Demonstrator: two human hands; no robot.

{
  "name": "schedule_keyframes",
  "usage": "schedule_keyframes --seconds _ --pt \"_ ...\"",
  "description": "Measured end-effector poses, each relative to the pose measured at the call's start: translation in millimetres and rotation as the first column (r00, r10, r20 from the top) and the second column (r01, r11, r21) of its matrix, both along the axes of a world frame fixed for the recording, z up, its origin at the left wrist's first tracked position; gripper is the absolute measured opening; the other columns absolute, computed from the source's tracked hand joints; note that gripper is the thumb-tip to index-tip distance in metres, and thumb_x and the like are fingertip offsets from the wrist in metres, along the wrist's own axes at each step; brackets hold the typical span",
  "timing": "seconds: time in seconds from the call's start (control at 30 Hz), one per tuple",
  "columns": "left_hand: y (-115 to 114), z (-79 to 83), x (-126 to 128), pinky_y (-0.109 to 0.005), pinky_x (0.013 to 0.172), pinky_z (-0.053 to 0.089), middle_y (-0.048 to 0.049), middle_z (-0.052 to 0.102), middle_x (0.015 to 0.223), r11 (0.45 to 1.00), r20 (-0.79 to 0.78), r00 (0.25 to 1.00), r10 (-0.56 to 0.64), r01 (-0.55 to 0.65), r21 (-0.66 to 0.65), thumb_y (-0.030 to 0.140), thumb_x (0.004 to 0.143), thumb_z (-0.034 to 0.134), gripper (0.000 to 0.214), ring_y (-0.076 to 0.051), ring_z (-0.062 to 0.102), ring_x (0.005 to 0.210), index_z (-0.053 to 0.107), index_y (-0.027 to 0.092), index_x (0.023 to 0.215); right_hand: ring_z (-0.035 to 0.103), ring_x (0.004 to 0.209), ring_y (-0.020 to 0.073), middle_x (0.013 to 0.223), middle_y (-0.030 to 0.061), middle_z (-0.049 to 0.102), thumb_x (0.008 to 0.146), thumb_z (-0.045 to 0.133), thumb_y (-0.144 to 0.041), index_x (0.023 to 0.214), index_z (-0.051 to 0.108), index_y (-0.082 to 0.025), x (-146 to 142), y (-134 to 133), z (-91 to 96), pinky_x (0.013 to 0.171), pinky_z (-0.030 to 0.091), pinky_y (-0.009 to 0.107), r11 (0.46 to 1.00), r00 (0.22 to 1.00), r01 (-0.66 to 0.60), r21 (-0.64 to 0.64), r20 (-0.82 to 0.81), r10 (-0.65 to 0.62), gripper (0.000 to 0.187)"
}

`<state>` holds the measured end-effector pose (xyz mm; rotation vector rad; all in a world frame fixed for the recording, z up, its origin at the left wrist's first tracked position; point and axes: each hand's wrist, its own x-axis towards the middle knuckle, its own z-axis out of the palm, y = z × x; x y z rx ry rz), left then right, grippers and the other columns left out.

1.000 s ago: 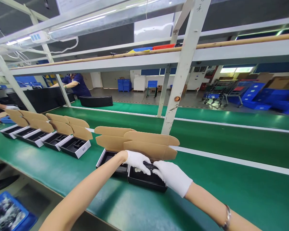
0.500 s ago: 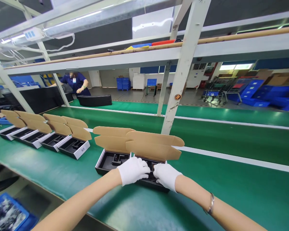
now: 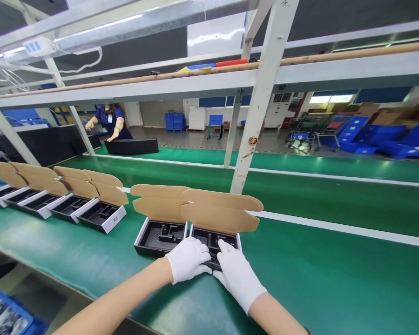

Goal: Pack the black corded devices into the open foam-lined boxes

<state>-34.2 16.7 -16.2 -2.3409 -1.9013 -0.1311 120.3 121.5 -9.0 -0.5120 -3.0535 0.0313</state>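
Note:
An open box with a black molded insert stands before me, its brown cardboard lid raised at the back. My left hand, in a white glove, grips its front left edge, fingers over the wall and thumb low in front. Inside, a small black part sits in the insert; its kind is unclear. My right hand, also gloved, lies over the front right of this box with fingers stretched onto the insert and thumb apart. A second open box with a similar black part adjoins it on the left.
Several more open boxes line the green bench to the left. A white post rises behind the lids. Across the bench, a person touches a long black panel. A blue bin stands below at left.
My right hand has drawn back toward me, its fingers now straighter. My left hand has moved slightly lower on the box's front edge. The other person's arms have spread.

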Motion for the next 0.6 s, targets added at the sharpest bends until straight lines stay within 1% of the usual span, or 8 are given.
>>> schedule_keyframes --seconds 0.1,0.17,0.23,0.3,0.37,0.4,0.5,0.6 --pt "-4.7 12.9 2.7 -0.037 0.09 0.048 -0.0051 0.069 0.098 0.999 0.008 1.0 -0.007 0.007 0.038 0.043 0.096 0.048 0.029 -0.023 0.063 0.094 0.065 0.02 0.094 0.061 0.113 0.0387 0.13 0.0276 0.059 0.084 0.071 -0.036 0.103 0.071 -0.008 -7.7 -6.7 1.8 0.092 0.051 0.048 0.999 0.998 0.02 0.027 0.051 -0.021 0.034" --pt "-16.1 21.6 0.0 -0.038 0.1 0.045 -0.0049 0.069 0.108 0.997 0.013 1.0 0.014 -0.015 0.082 0.044 0.098 0.044 0.03 -0.023 0.061 0.105 0.064 0.021 0.1 0.06 0.115 0.0376 0.132 0.0272 0.058 0.082 0.073 -0.035 0.103 0.071 -0.008 -1.8 -5.8 2.2 0.093 0.051 0.046 0.999 0.997 0.016 0.04 0.069 -0.019 0.034" --pt "-37.4 23.4 -10.5 -0.042 0.102 0.045 -0.0074 0.067 0.119 0.986 0.021 0.996 0.081 -0.083 0.141 0.044 0.099 0.041 0.034 -0.025 0.06 0.111 0.064 0.021 0.109 0.059 0.118 0.0363 0.133 0.0263 0.058 0.08 0.076 -0.035 0.102 0.072 -0.008 16.3 4.0 0.0 0.097 0.049 0.045 0.998 0.998 0.034 0.052 0.058 -0.037 0.035" --pt "-65.4 13.7 -29.6 -0.048 0.099 0.047 -0.0121 0.067 0.123 0.953 0.04 0.978 0.204 -0.208 0.22 0.043 0.099 0.041 0.038 -0.03 0.061 0.112 0.065 0.018 0.114 0.058 0.119 0.0349 0.131 0.0246 0.059 0.079 0.077 -0.036 0.1 0.073 -0.008 44.0 25.5 -2.0 0.101 0.047 0.045 0.994 0.996 0.074 0.077 0.035 -0.077 0.035" --pt "-91.8 -6.2 -53.0 -0.046 0.099 0.049 -0.0099 0.07 0.122 0.846 0.076 0.908 0.412 -0.412 0.338 0.049 0.097 0.043 0.042 -0.03 0.063 0.113 0.067 0.02 0.115 0.059 0.118 0.033 0.129 0.0222 0.061 0.081 0.076 -0.034 0.1 0.074 -0.009 75.0 58.6 -0.1 0.105 0.044 0.045 0.986 0.992 0.122 0.117 0.023 -0.126 0.031" --pt "-101.9 -17.7 -63.7 -0.044 0.097 0.051 -0.0086 0.071 0.119 0.835 0.071 0.892 0.446 -0.443 0.327 0.051 0.096 0.042 0.043 -0.029 0.066 0.11 0.071 0.021 0.11 0.059 0.118 0.032 0.129 0.0208 0.062 0.082 0.074 -0.032 0.1 0.074 -0.01 89.4 78.9 3.1 0.108 0.041 0.046 0.98 0.988 0.145 0.135 0.035 -0.151 0.028" --pt "-114.6 -46.7 -81.7 -0.042 0.088 0.056 -0.0043 0.071 0.121 0.848 0.009 0.88 0.475 -0.46 0.264 0.052 0.096 0.038 0.045 -0.028 0.069 0.104 0.074 0.026 0.107 0.058 0.119 0.0296 0.131 0.0184 0.061 0.084 0.069 -0.024 0.099 0.075 -0.01 117.8 149.4 19.8 0.111 0.037 0.045 0.953 0.959 0.235 0.193 0.112 -0.259 0.02" --pt "-108.3 -60.1 -81.4 -0.038 0.08 0.058 -0.0025 0.072 0.12 0.854 -0.018 0.883 0.469 -0.448 0.264 0.05 0.097 0.035 0.045 -0.026 0.072 0.096 0.075 0.03 0.105 0.061 0.113 0.0276 0.124 0.0173 0.064 0.084 0.067 -0.015 0.096 0.074 -0.009 119.0 222.9 36.8 0.11 0.037 0.046 0.907 0.913 0.34 0.248 0.147 -0.382 0.015"
